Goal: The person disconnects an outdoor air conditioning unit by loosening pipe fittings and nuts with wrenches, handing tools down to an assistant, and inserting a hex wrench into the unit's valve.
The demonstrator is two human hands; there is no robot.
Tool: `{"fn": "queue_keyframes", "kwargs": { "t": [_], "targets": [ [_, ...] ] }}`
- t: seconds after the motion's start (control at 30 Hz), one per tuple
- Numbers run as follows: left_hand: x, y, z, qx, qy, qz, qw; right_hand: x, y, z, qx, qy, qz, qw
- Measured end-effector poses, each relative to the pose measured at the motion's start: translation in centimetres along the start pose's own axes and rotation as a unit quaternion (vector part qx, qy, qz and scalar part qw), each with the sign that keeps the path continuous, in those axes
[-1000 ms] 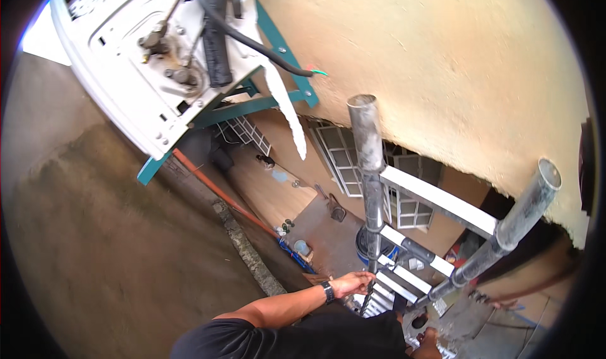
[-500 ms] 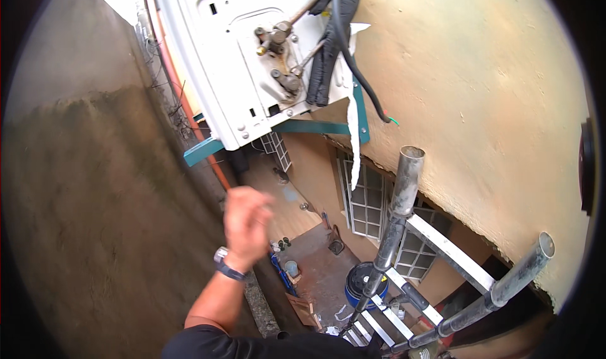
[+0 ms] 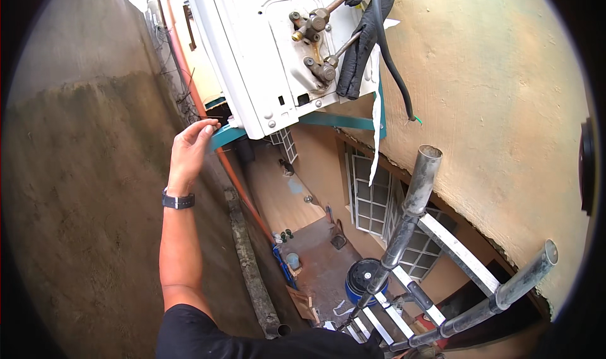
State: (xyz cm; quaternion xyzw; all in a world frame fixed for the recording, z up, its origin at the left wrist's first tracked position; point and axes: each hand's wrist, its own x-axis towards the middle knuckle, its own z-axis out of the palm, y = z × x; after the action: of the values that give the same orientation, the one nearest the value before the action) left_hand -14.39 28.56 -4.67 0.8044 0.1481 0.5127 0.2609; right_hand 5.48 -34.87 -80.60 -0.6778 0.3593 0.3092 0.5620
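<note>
My left hand [image 3: 191,147], a watch [image 3: 178,200] on its wrist, is raised to the outer end of the teal wall bracket [image 3: 228,135]. Thumb and fingers are pinched together there; what is between them, if anything, is too small to make out. On the bracket rests a white air conditioner outdoor unit [image 3: 252,62]. Its side carries two brass service valves [image 3: 317,23] with copper pipes. Black foam insulation [image 3: 358,62] and a black cable [image 3: 392,62] with a frayed green wire end hang beside it. My right hand is out of view.
A telescopic ladder [image 3: 457,251] leans at the right by the plastered wall [image 3: 492,106]. An orange pipe [image 3: 237,182] runs down between the unit and the stained wall [image 3: 76,201]. Far below are a blue drum with a black lid [image 3: 367,277], a bucket [image 3: 293,260] and window grilles [image 3: 370,182].
My left hand has moved up and left, from below the unit to the bracket's outer end, its fingers coming together there. The view has shifted, so the unit sits farther right.
</note>
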Motion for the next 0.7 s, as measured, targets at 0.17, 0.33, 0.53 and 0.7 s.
{"fn": "queue_keyframes", "kwargs": {
  "t": [0.17,0.33,0.53,0.7],
  "targets": [
    [-0.2,0.0,-0.3,-0.056,-0.025,-0.030,0.998,-0.1,0.5,-0.1,0.004,0.001,0.004,1.000],
    [-0.8,0.4,-0.7,-0.074,-0.027,-0.031,0.996,0.0,2.2,-0.3,0.011,0.005,0.015,1.000],
    [-1.1,-0.2,1.0,-0.110,-0.026,-0.032,0.993,0.8,6.9,-2.1,0.041,0.017,0.038,0.998],
    [-0.1,-2.5,-1.1,-0.072,0.016,-0.039,0.997,3.6,11.5,-4.2,0.075,0.038,0.055,0.995]
  ]
}}
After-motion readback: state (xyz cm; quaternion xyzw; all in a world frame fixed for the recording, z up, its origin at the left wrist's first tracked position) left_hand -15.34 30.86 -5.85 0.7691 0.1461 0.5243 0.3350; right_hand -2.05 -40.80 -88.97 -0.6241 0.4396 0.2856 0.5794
